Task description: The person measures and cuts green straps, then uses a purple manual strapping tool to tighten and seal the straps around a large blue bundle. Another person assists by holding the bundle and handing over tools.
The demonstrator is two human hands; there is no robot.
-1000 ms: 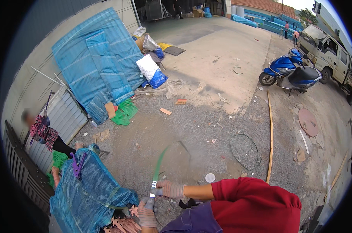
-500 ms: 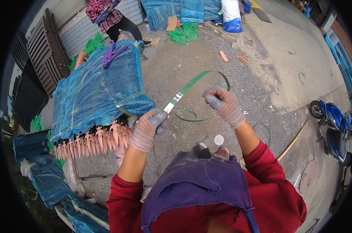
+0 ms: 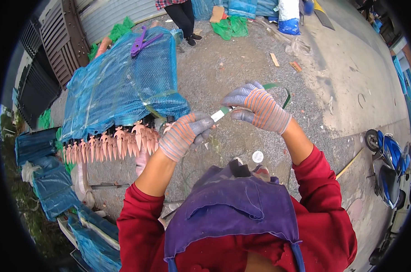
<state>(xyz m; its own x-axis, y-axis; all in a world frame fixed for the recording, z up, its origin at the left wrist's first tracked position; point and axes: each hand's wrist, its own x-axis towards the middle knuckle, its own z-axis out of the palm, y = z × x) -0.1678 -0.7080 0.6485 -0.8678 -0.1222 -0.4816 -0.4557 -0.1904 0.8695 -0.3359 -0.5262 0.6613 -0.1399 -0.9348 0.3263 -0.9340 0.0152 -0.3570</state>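
Observation:
A green strap with a pale white end (image 3: pixel 218 116) is stretched between my two gloved hands. My left hand (image 3: pixel 187 132) pinches the white end between thumb and fingers. Over the green part beside it, my right hand (image 3: pixel 260 106) curls its fingers and thumb around the strap, hiding that stretch. Beyond my right hand the green strap (image 3: pixel 287 96) shows again as a loose loop. To the left of my left hand, a bundle wrapped in blue mesh (image 3: pixel 124 86) has a row of pinkish, pointed pieces (image 3: pixel 119 140) hanging along its near edge.
A purple long-handled tool (image 3: pixel 143 43) lies on the blue bundle. Another person (image 3: pixel 180 18) stands behind it. Green netting (image 3: pixel 232 28), small wood pieces (image 3: pixel 274 60) and a white round disc (image 3: pixel 257 157) lie on the ground. A blue scooter (image 3: pixel 389 167) stands at right.
My right hand has come left onto the strap, covering the metal clip that was visible. My left hand has shifted slightly right and up. The other person has moved right and now stands upright.

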